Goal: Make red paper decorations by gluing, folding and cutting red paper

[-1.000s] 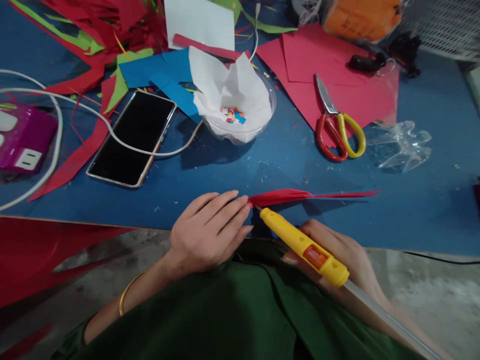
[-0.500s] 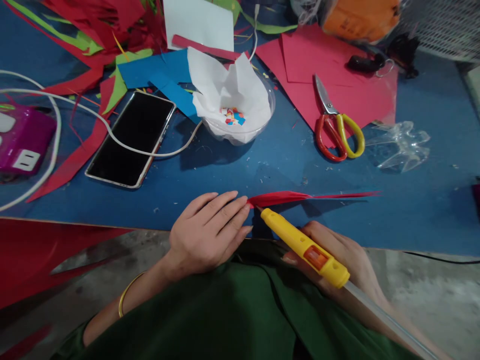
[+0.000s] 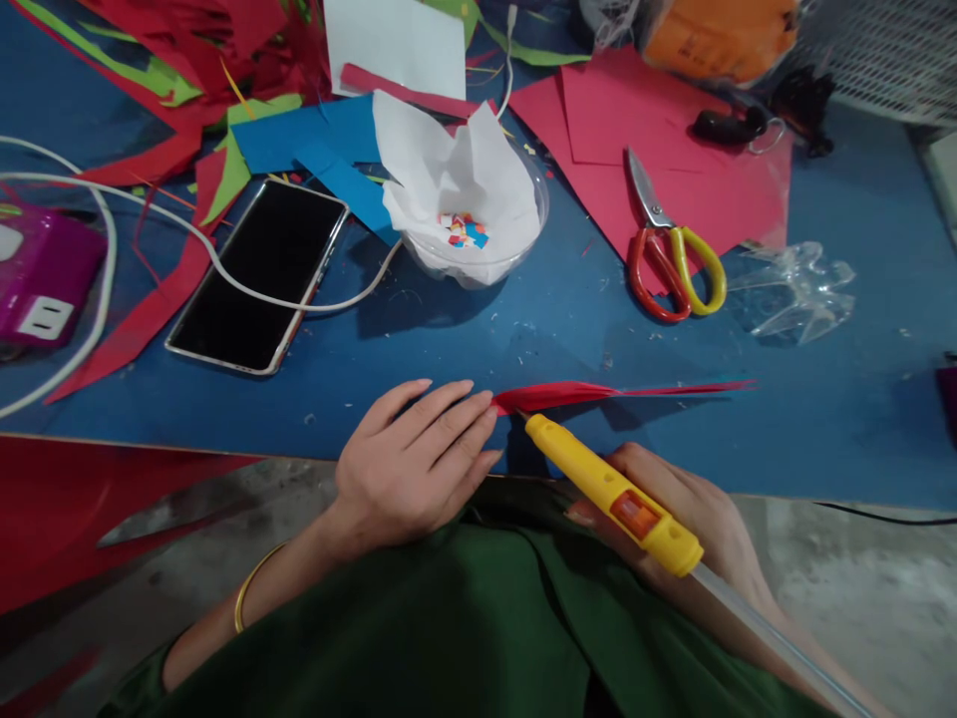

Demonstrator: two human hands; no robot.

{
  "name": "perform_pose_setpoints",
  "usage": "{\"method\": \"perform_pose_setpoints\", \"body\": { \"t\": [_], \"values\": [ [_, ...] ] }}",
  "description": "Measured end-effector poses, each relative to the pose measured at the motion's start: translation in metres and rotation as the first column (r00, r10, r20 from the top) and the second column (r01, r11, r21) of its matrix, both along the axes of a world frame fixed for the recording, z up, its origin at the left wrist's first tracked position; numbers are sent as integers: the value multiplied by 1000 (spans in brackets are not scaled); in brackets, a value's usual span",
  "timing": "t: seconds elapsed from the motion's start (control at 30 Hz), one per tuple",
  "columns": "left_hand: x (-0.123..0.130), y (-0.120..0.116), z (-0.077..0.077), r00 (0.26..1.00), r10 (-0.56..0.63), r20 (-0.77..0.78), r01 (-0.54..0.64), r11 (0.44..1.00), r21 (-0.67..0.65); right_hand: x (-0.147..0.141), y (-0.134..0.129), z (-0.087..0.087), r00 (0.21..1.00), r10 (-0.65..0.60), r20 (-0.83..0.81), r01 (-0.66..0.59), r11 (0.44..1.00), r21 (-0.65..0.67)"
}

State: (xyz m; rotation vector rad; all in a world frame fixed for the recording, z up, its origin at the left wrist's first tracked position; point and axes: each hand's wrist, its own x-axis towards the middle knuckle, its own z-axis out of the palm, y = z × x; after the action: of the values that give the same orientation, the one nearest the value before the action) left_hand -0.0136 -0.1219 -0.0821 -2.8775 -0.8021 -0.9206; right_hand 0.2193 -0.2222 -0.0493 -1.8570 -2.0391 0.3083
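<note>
My left hand (image 3: 419, 459) lies flat at the table's front edge, fingers stretched out. Its fingertips press on the left end of a narrow folded red paper piece (image 3: 560, 396), which tapers to a thin tip on the right. My right hand (image 3: 692, 499) is closed round a yellow hot glue gun (image 3: 583, 471), with a clear glue stick (image 3: 763, 620) jutting from its back. The gun's nozzle is at the red paper, just right of my left fingertips; I cannot tell whether they touch. My right fingers are partly hidden behind the gun.
Beyond my hands, a plastic bowl lined with white paper (image 3: 500, 179) holds small paper bits. A phone (image 3: 261, 279) lies under a white cable (image 3: 321, 308). Scissors (image 3: 679, 274) rest partly on red paper sheets (image 3: 658, 130). A purple power strip (image 3: 56, 269) is at left.
My right hand and the glue gun have shifted slightly right, the nozzle sliding along the red paper. My left hand stays at the paper's end.
</note>
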Motion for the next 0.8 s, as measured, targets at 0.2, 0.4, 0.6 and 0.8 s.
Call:
{"method": "perform_pose_setpoints", "body": {
  "t": [0.2, 0.4, 0.6, 0.8],
  "values": [
    [0, 0, -1, 1000, 1, 21, -1, 1000, -2, 0, 0, -1, 1000, -8, 16, 7, 1000, 2],
    [4, 1, 2, 997, 48, 60, -44, 996, -72, 2, -2, 5, 1000, -24, -11, 24, 1000, 7],
    [9, 0, 3, 989, 100, 110, -85, 988, -132, 3, 0, 10, 1000, -7, -22, 6, 1000, -24],
    [10, 0, 2, 987, 113, 117, -97, 986, -139, 2, -3, 5, 997, -48, -64, 46, 998, -44]
  ]
}}
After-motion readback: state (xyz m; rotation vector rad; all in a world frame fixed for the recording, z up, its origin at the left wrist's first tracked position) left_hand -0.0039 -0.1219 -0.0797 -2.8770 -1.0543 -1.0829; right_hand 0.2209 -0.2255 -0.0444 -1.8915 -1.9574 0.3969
